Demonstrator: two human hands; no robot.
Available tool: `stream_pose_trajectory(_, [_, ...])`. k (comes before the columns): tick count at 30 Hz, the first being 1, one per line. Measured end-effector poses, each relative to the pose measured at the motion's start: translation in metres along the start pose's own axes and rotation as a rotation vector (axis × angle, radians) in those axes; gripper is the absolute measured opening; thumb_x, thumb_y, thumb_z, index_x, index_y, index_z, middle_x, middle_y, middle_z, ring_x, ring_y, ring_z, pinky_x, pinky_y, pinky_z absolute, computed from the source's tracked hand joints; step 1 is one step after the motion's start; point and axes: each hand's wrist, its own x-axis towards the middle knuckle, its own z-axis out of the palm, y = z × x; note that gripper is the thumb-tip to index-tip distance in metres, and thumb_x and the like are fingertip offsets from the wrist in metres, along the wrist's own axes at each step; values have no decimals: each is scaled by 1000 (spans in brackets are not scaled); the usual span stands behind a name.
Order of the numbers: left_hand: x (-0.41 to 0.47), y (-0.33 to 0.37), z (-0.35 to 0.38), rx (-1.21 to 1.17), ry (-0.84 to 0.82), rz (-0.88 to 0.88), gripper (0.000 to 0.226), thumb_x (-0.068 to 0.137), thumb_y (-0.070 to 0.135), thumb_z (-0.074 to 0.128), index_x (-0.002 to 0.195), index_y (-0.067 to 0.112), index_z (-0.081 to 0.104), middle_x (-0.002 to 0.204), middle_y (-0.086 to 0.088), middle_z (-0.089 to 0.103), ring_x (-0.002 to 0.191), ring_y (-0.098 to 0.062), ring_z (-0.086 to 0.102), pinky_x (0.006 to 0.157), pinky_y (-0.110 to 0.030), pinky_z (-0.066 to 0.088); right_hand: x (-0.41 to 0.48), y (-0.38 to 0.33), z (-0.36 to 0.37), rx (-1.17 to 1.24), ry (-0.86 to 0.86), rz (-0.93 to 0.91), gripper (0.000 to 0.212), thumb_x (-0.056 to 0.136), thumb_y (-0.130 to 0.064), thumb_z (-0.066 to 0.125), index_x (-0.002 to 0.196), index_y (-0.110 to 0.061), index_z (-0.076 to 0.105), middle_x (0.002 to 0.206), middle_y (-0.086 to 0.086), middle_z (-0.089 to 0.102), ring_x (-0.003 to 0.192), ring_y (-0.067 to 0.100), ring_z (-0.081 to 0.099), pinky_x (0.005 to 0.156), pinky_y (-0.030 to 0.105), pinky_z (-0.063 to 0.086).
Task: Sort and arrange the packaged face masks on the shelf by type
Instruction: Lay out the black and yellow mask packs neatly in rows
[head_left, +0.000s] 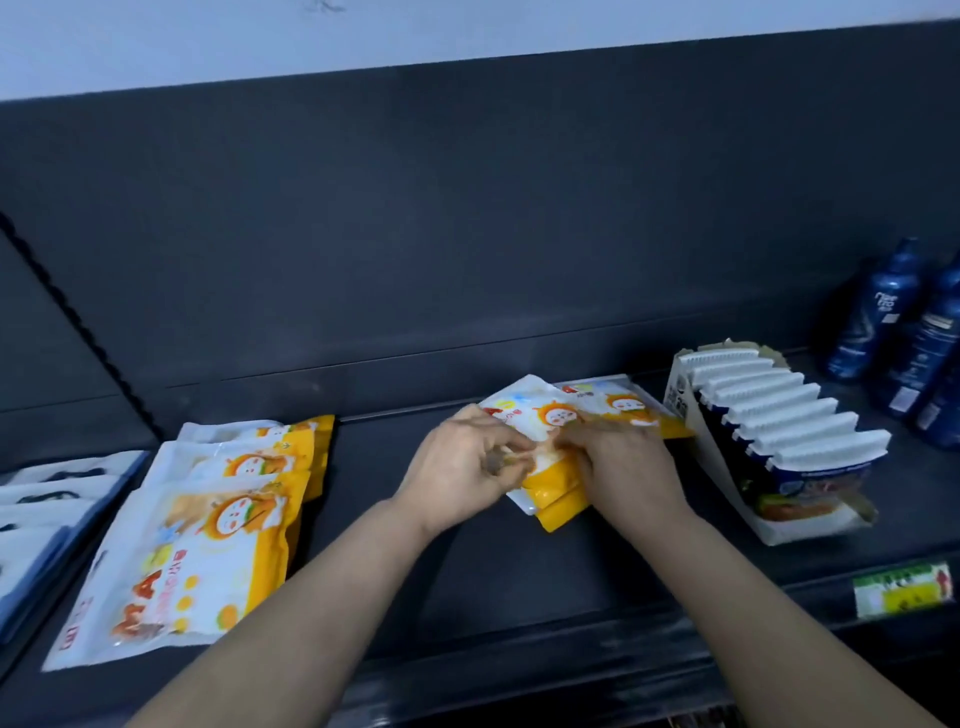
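Note:
A small stack of white-and-yellow mask packs with a cartoon face lies at the middle of the dark shelf. My left hand grips its near left edge, and my right hand holds its near right part, fingers curled over the yellow ends. Left of them lies a pile of the same white-and-yellow packs, fanned out flat. At the far left edge lie white packs with black print, partly cut off by the frame.
A white display box of upright blue-and-white packs stands right of my hands. Dark blue bottles stand at the back right. A green-and-yellow price tag sits on the shelf's front rail. The dark back panel rises behind.

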Motion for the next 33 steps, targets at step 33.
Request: stream_pose_trajectory(33, [-33, -49, -10, 396, -419, -464, 61, 99, 42, 35, 154, 28, 12, 163, -1, 0, 149, -23, -5, 120, -45, 4, 35, -13, 5, -240, -294, 187, 77, 84, -61, 52, 144, -18, 30, 154, 17, 22, 141, 41, 15, 109, 50, 26])
